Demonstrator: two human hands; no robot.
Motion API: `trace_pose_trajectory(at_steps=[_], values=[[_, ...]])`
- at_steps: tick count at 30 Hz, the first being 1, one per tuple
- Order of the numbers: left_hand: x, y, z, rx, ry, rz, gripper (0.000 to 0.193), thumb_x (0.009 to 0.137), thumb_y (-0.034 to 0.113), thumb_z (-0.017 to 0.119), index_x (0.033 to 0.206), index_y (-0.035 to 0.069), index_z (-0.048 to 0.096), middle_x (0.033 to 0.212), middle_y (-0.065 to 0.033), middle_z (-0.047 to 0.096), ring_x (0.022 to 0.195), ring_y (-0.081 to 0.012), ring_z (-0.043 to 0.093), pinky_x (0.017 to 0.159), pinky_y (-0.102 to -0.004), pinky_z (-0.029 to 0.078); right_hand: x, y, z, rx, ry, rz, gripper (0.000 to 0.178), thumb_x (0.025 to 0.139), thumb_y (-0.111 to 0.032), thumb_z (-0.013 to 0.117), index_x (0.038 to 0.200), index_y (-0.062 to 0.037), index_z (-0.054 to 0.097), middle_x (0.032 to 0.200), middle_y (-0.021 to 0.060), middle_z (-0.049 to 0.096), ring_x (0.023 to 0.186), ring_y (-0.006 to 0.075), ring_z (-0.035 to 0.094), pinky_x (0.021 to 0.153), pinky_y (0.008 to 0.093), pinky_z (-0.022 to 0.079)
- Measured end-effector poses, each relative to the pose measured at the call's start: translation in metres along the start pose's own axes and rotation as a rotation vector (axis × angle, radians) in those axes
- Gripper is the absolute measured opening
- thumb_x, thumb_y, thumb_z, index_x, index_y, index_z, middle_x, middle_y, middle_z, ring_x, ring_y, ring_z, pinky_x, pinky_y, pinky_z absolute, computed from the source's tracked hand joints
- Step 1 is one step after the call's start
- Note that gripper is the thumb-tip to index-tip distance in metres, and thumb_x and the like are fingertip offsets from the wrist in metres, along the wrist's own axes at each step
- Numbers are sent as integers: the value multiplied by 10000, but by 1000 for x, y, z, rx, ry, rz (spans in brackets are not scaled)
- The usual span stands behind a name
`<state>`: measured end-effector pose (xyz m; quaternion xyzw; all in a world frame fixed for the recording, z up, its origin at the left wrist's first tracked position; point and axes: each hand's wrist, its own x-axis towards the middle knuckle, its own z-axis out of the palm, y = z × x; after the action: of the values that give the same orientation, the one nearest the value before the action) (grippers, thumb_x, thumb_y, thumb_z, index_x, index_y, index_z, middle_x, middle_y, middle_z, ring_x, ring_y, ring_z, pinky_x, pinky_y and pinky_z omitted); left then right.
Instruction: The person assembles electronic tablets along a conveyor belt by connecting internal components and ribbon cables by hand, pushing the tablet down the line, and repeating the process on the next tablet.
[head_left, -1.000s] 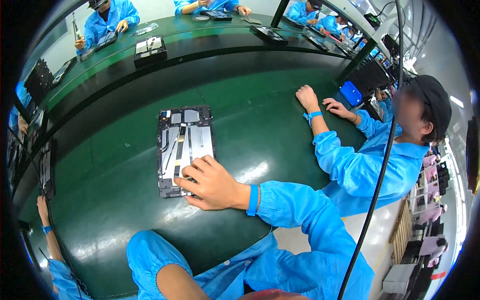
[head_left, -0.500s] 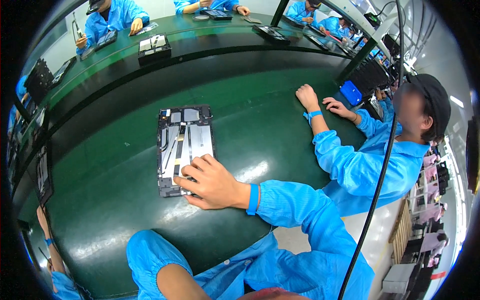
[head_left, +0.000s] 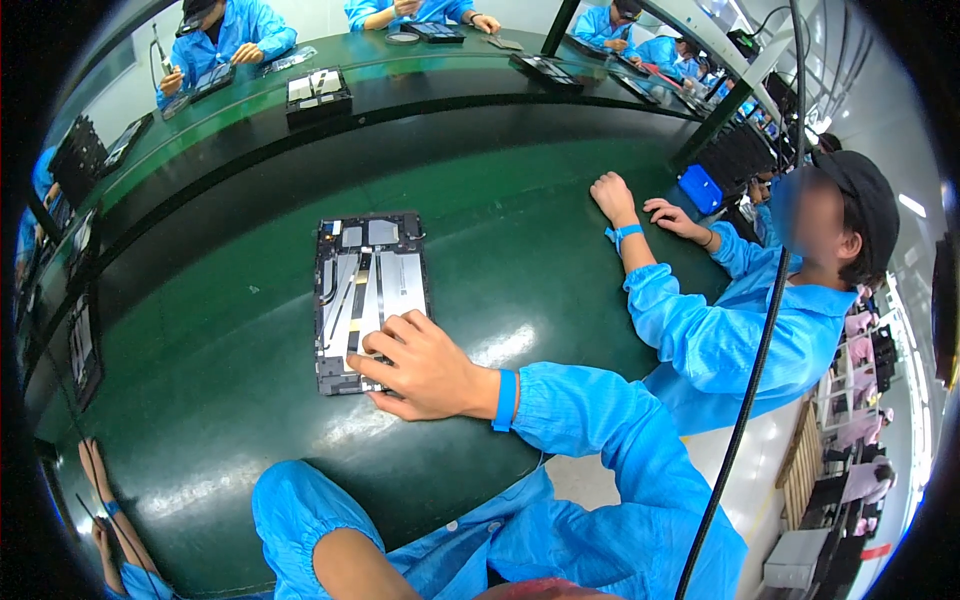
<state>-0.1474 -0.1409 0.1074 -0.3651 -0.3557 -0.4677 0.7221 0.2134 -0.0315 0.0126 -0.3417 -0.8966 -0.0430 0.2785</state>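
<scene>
An opened tablet (head_left: 400, 285) lies on the green table in front of me, its inside facing up. It shows a dark frame, silvery battery panels and a dark ribbon strip (head_left: 358, 300) running lengthwise. My right hand (head_left: 425, 370) rests over the tablet's lower right part. Its fingers are bent but spread apart, touching the surface, and the thumb lies near the bottom edge. No grip on any part can be seen. The palm hides that corner of the tablet. Of my left arm only the sleeve (head_left: 310, 510) and bare forearm show at the lower edge; the left hand is out of view.
A co-worker's hands (head_left: 615, 200) rest on the table (head_left: 520, 250) at the right, by a blue case (head_left: 700, 188). Another person's hands (head_left: 95, 470) are at the far left. A raised shelf with more devices (head_left: 318, 95) crosses the back. A black cable (head_left: 740, 430) hangs at the right.
My right hand and the tablet look unchanged. At the far left another person's hand has drawn down, away from a device. Across the shelf, a co-worker's hand has moved left toward a device.
</scene>
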Motion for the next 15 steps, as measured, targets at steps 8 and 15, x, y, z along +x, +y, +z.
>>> trace_pose_trajectory(at_steps=[8,15], values=[[-6,7,-1,-90,35,-25,557,1127,349,577,1582,35,508,1565,-239,548,1346,-320,639,1112,-451,558,1,-1,0,20,9,-4,519,806,-301,880,1266,-95,754,1092,64,645,1018,266,595,862,428,469],[-12,14,0,-171,67,-46,562,1122,359,579,1576,35,510,1554,-244,551,1335,-330,646,1104,-463,564,2,0,-1,28,18,-1,525,795,-295,881,1264,-95,754,1084,62,648,1002,254,616,846,413,482]])
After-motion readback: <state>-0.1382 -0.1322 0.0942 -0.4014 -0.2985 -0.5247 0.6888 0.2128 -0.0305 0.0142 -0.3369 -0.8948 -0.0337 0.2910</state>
